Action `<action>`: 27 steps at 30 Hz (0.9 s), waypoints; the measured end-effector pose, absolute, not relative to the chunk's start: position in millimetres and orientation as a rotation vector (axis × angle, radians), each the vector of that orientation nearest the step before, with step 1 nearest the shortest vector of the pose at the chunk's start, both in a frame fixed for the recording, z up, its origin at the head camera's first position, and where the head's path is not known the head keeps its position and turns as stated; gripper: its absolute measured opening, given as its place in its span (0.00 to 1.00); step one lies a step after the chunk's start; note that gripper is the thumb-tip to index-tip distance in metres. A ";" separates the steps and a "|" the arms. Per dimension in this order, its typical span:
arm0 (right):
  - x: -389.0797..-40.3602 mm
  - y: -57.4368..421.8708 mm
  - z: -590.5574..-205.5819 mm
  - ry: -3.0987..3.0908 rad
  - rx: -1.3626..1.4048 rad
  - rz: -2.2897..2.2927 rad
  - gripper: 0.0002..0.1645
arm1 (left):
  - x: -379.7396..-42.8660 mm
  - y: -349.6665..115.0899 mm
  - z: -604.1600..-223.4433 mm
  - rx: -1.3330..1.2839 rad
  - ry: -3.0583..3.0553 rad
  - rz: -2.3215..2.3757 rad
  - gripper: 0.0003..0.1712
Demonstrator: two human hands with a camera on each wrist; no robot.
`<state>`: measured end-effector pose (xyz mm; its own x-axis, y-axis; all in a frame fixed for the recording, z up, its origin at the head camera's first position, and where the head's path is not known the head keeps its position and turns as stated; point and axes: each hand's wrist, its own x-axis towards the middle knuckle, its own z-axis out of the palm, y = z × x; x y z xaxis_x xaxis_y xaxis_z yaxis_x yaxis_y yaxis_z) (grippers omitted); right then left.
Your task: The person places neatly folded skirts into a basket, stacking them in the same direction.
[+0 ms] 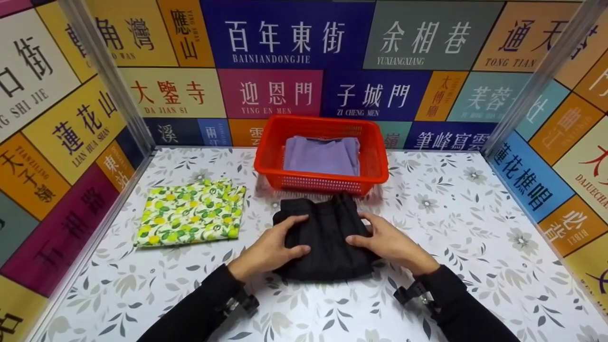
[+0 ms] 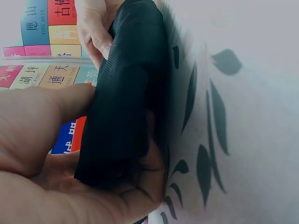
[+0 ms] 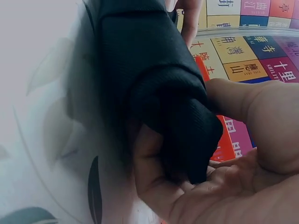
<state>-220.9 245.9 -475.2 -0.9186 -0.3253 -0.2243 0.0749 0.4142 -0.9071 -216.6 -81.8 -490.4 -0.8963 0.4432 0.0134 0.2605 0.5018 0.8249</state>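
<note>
Just below the red basket, 2 partly closed hands grip a black cloth at opposite sides.

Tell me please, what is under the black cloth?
Under the sides of the black cloth, the wrist views show curled fingers of the left hand and right hand. What lies beneath its middle is covered and cannot be seen.

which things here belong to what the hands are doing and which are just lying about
In the job: black cloth, gripped at its sides by the left hand and right hand

Seemingly just lying about, untouched: folded fruit-print cloth; red basket; lilac cloth inside it
</note>
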 end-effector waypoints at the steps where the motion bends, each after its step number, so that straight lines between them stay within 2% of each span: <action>1: -220.9 246.1 -475.2 2.304 -0.225 -1.518 0.46 | -216.3 -81.7 -490.1 0.600 2.543 1.353 0.45; 3: -220.8 246.5 -475.4 2.318 -0.246 -1.523 0.50 | -216.3 -81.6 -489.5 0.600 2.544 1.371 0.44; 7: -220.6 247.0 -476.5 2.360 -0.354 -1.531 0.62 | -216.6 -81.4 -489.3 0.588 2.551 1.403 0.44; 9: -220.4 247.4 -476.4 2.415 -0.420 -1.503 0.64 | -217.0 -81.8 -489.3 0.581 2.554 1.421 0.43; 16: -221.0 251.2 -473.4 2.486 -0.550 -1.430 0.49 | -218.2 -84.8 -485.8 0.538 2.531 1.444 0.41; 27: -220.3 253.6 -458.3 2.362 -0.573 -1.613 0.46 | -215.4 -90.3 -465.9 0.575 2.503 1.509 0.41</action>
<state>-220.3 253.6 -458.3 -0.8987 -0.4372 0.0339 -0.1906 0.3197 -0.9281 -215.4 -90.3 -465.9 -0.9128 0.4041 0.0583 0.2402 0.4160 0.8771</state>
